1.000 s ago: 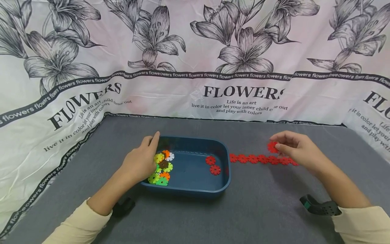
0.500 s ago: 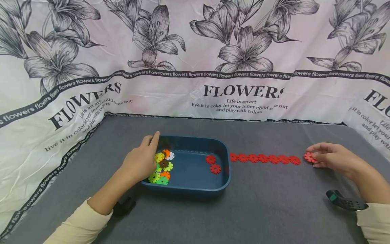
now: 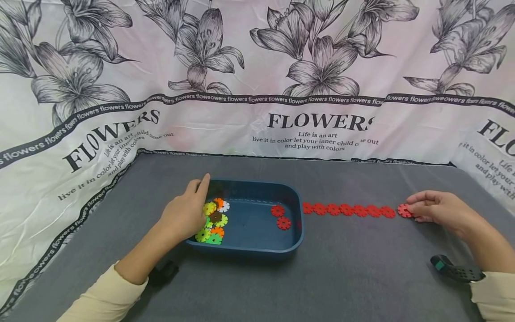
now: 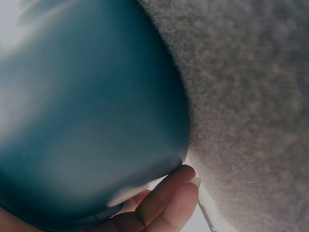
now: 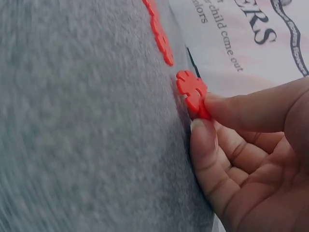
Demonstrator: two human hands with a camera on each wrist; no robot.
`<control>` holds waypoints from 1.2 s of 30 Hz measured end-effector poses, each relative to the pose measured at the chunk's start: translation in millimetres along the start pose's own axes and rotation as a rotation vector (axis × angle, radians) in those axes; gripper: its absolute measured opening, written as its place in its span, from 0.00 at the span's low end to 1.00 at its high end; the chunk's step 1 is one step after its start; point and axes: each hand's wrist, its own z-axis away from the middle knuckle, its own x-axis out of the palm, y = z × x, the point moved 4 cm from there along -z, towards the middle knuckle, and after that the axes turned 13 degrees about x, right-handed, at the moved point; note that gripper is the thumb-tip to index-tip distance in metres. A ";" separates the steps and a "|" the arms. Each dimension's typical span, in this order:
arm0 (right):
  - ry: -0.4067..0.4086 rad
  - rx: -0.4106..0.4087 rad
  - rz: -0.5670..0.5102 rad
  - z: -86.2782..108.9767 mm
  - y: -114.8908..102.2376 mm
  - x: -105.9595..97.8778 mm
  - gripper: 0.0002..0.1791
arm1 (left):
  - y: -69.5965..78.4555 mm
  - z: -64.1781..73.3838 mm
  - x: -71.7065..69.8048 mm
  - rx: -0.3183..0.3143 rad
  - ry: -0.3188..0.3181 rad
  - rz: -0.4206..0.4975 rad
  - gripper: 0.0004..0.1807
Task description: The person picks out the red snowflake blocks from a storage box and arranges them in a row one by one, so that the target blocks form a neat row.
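Note:
My right hand (image 3: 444,212) pinches a red notched plastic disc (image 3: 404,210) between thumb and fingers, low over the table. In the right wrist view the disc (image 5: 191,92) tilts up from the fingertips. Just left of it ends a row of matching red discs (image 3: 360,210), a small gap lying between. My left hand (image 3: 186,214) grips the left end of a dark blue plastic tub (image 3: 249,256). The left wrist view shows fingers (image 4: 166,200) against the outside of the tub wall (image 4: 106,121). Two red discs (image 3: 283,223) lie at the tub's right end.
Yellow, green, orange, white and brown discs (image 3: 216,217) are heaped at the tub's left end, partly behind the left hand. Grey cloth (image 3: 342,277) covers the table. Behind it hangs a flower-printed curtain (image 3: 225,125).
Carrying the red disc, my right hand has gone right and down, from above the row to beyond its right end, then slightly back left. My left hand and the tub have stayed put.

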 end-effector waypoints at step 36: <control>0.091 -0.040 0.261 4.5 -15.5 11.1 0.20 | 1.4 -0.1 -2.1 -0.011 0.005 -0.008 0.47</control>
